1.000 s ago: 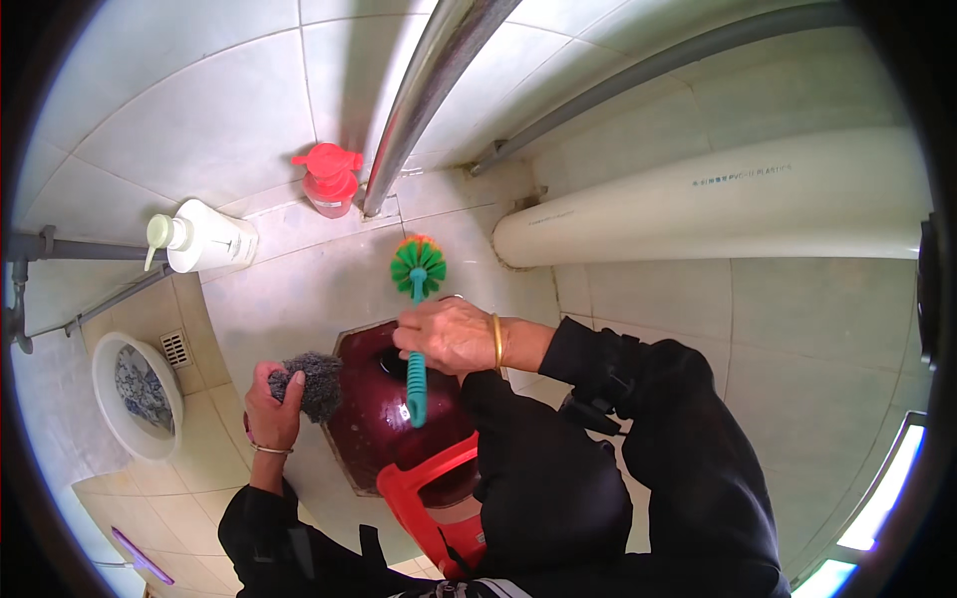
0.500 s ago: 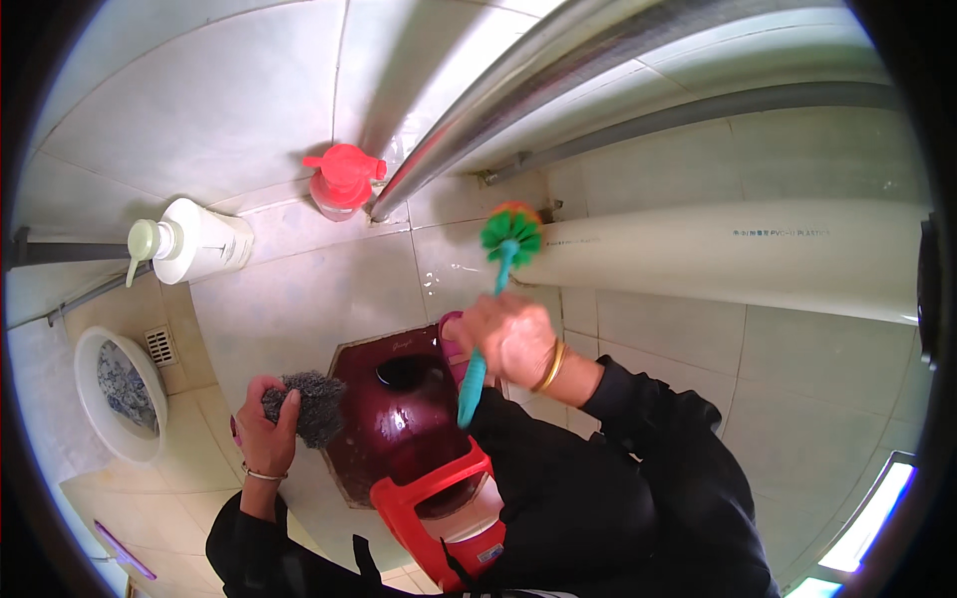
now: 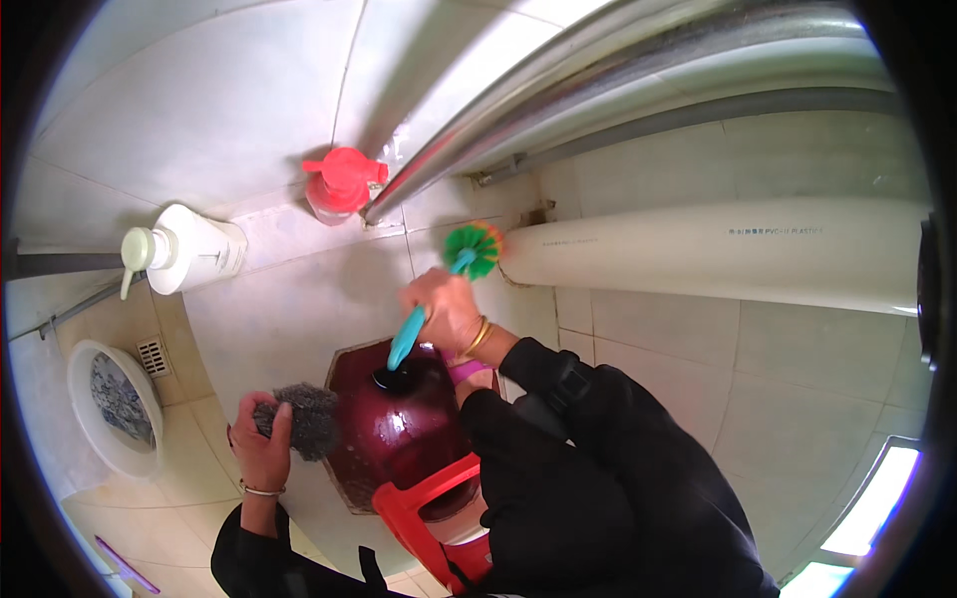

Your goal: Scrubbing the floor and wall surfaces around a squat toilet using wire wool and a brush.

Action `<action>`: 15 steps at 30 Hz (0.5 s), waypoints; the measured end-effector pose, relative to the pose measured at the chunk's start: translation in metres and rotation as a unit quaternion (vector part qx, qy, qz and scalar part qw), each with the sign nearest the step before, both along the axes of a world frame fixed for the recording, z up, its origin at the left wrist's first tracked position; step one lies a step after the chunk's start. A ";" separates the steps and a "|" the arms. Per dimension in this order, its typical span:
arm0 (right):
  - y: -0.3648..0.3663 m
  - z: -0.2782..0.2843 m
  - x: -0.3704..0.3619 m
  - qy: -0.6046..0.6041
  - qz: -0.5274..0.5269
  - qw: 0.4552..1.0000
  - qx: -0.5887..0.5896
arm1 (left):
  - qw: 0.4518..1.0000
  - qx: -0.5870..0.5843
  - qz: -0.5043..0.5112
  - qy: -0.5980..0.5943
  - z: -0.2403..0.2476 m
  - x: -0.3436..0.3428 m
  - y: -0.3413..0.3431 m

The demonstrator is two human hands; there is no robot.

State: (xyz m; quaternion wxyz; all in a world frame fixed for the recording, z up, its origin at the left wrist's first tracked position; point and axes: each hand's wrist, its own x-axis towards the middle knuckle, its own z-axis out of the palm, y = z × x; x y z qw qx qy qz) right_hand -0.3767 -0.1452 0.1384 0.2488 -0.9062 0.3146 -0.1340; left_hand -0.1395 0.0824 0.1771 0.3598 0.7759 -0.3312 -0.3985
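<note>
My right hand point(image 3: 445, 311) is closed round the teal handle of a toilet brush point(image 3: 473, 249). Its round green and orange bristle head points up and away, off the tiled floor, near the foot of a white pipe. The handle's lower end overlaps the hole of a dark red squat toilet point(image 3: 399, 434) in the picture. To the toilet's left, my left hand point(image 3: 261, 444) grips a fluffy grey scouring pad point(image 3: 311, 423), thumb on top, by the toilet's left rim.
A red plastic stool point(image 3: 404, 503) stands at the toilet's near end. Against the far wall are a red-topped bottle point(image 3: 342, 184) and a white pump bottle point(image 3: 204, 249). The thick white pipe point(image 3: 688, 254) runs right, below metal pipes point(image 3: 478, 125). A white tub point(image 3: 90, 439) sits left, beside a floor drain point(image 3: 153, 356).
My right hand has moved left and toward the toilet with the brush, whose head has shifted left and slightly nearer. My left hand, with the pad, has barely moved.
</note>
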 end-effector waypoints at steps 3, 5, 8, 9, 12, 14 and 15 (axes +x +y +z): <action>-0.019 0.031 0.000 0.007 0.041 0.999 0.004 | 1.000 -0.015 0.003 -0.014 0.006 0.005 -0.005; -0.049 0.036 -0.020 0.036 0.039 0.996 -0.076 | 0.999 -0.024 0.021 0.004 0.010 0.003 -0.005; -0.121 -0.015 -0.095 0.133 -0.117 0.964 -0.196 | 0.998 -0.054 0.018 -0.026 -0.002 0.004 -0.003; -0.144 -0.026 -0.119 0.233 -0.169 0.927 -0.242 | 0.998 -0.058 0.017 -0.023 -0.001 0.000 -0.008; -0.140 -0.025 -0.075 -0.125 -0.278 0.946 -0.107 | 0.999 -0.034 0.013 -0.030 0.010 0.000 -0.004; -0.116 -0.035 -0.040 -0.259 -0.222 0.939 -0.053 | 1.000 -0.012 0.011 0.003 0.015 0.004 -0.007; -0.094 -0.029 -0.036 -0.230 -0.160 0.960 0.005 | 1.000 -0.017 0.011 0.008 0.009 0.001 -0.010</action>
